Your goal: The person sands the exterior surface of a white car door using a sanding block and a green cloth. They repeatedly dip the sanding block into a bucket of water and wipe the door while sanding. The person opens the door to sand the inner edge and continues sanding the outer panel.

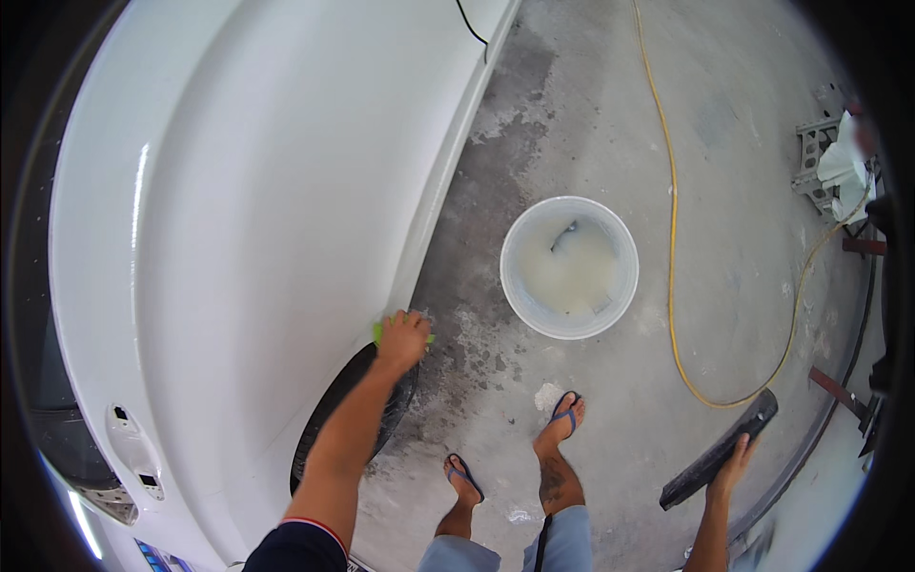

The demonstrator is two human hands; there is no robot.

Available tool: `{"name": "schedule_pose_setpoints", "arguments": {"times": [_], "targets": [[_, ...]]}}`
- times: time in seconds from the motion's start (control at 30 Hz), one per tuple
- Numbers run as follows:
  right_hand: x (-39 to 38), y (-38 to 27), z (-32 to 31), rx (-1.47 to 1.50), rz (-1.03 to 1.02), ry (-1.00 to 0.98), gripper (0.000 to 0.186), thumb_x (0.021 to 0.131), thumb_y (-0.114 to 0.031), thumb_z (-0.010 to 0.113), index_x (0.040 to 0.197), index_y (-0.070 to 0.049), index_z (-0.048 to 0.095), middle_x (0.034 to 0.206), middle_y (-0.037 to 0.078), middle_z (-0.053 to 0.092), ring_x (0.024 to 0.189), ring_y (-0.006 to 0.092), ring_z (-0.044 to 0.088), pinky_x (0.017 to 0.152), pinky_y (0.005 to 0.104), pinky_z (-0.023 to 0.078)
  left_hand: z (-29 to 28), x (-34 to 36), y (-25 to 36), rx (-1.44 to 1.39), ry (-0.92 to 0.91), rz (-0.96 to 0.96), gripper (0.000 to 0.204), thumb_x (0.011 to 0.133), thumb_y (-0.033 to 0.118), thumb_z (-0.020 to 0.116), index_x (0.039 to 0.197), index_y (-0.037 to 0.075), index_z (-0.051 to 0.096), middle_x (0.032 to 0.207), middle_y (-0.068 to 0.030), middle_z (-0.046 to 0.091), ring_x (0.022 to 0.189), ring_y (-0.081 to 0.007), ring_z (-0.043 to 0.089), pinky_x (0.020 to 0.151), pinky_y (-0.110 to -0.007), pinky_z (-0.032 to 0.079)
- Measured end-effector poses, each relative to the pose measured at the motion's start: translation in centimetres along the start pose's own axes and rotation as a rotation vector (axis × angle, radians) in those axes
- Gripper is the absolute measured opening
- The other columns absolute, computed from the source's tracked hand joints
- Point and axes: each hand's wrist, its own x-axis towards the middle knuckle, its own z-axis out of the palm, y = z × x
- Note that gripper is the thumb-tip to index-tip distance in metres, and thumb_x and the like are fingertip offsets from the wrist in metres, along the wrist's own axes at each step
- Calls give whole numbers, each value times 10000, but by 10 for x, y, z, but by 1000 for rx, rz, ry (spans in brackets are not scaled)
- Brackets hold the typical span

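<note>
My left hand [404, 339] is closed on a bright green pad [378, 332], most of it hidden under my fingers; whether it is a sponge or a cloth I cannot make out. It presses near the lower edge of a white car's side [286, 191], just ahead of a black tire [329, 410]. Off to the right, my right hand [732, 467] grips a long, dark, flat-sided block [717, 452], held at a slant above the floor. Between the hands and farther off stands a white bucket [510, 303] of cloudy water, with a dark piece [564, 236] in it.
A yellow hose [673, 219] curves over the grey concrete floor [600, 114], which has dark wet patches by the car. At the far right are a grey crate [813, 167] with white cloth [843, 172] and reddish metal legs [832, 388]. My sandaled feet stand near the bucket.
</note>
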Motion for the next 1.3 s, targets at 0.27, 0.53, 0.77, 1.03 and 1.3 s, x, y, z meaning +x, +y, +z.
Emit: {"name": "schedule_pose_setpoints", "arguments": {"times": [0.27, 0.53, 0.77, 1.03, 1.3], "targets": [[-71, -113, 151, 162, -263, -828, 831, 944, -321, 749, 1559, 60, 341, 1493, 153, 502, 1364, 232, 481, 1149, 359, 364, -142, -69, 208, -1353, 289, 172, 997, 839, 356, 849, 1629, 211, 258, 1244, -192, 695, 1080, -295, 699, 952, -401, 515], [-189, -184, 230, 202, 89, -1115, 868, 955, -542, 672, 1578, -29, 355, 1417, 116, 551, 1273, 192, 540, 1053, 331, 449, -193, -126, 164, -1529, 244, -22, 785, 870, 392, 824, 1530, 180, 457, 1215, -179, 712, 1126, -279, 693, 972, -397, 513], [-330, -195, 267, -13, 270, -1093, 875, 958, -507, 671, 1624, -103, 272, 1430, 129, 531, 1263, 216, 545, 1018, 330, 464, -167, -211, 57, -1379, 94, -72, 829, 875, 581, 744, 1539, 187, 444, 1185, -224, 719, 1125, -370, 697, 976, -451, 516], [-467, -223, 355, 547, 439, -896, 742, 1045, -406, 575, 1632, -114, 226, 1513, 129, 468, 1346, 216, 491, 1105, 339, 417, -248, -310, -39, -854, 258, -72, 783, 866, 490, 782, 1522, 186, 481, 1188, -229, 674, 1083, -438, 666, 943, -503, 521], [-498, -313, 503, 267, -248, -369, 719, 1045, -393, 571, 1618, -86, 263, 1283, 291, 525, 1201, 408, 537, 1054, 456, 421, -467, -321, -153, 332, 542, 595, 248, 832, 127, 707, 1076, 95, 741, 1289, -107, 588, 1288, -293, 524, 1109, -545, 404]]}}
